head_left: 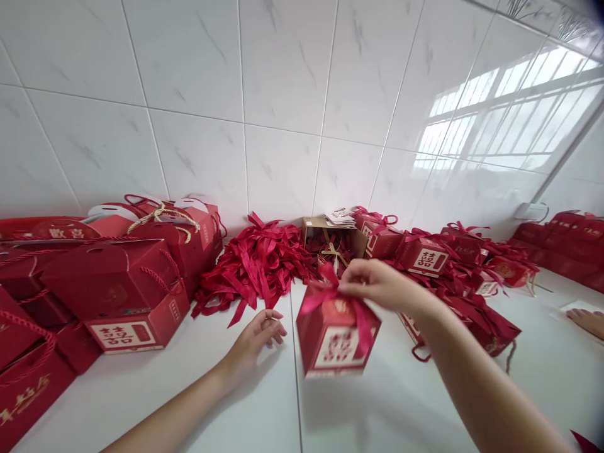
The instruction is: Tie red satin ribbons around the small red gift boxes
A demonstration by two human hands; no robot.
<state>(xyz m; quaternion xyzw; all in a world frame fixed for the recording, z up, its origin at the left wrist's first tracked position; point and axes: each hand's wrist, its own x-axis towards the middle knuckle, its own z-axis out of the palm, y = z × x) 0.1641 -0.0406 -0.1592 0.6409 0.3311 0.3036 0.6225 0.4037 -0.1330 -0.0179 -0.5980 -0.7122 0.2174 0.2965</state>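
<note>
A red gift box [309,333] with a white double-happiness label hangs above the white table, slightly blurred. My right hand [370,282] pinches the dark pink ribbon bow [330,289] on its top, and a ribbon tail drapes over the box front. To the left of the box, my left hand [264,336] is low over the table with its fingers loosely bent and apart, holding nothing. Just behind it lies a heap of loose dark pink ribbons [264,264].
Red gift boxes with rope handles [108,277] are stacked at left. Several ribbon-tied boxes [422,255] crowd the right. An open cardboard box [309,234] stands by the tiled wall [283,157]. More red boxes [570,242] and part of a person [587,321] are at far right.
</note>
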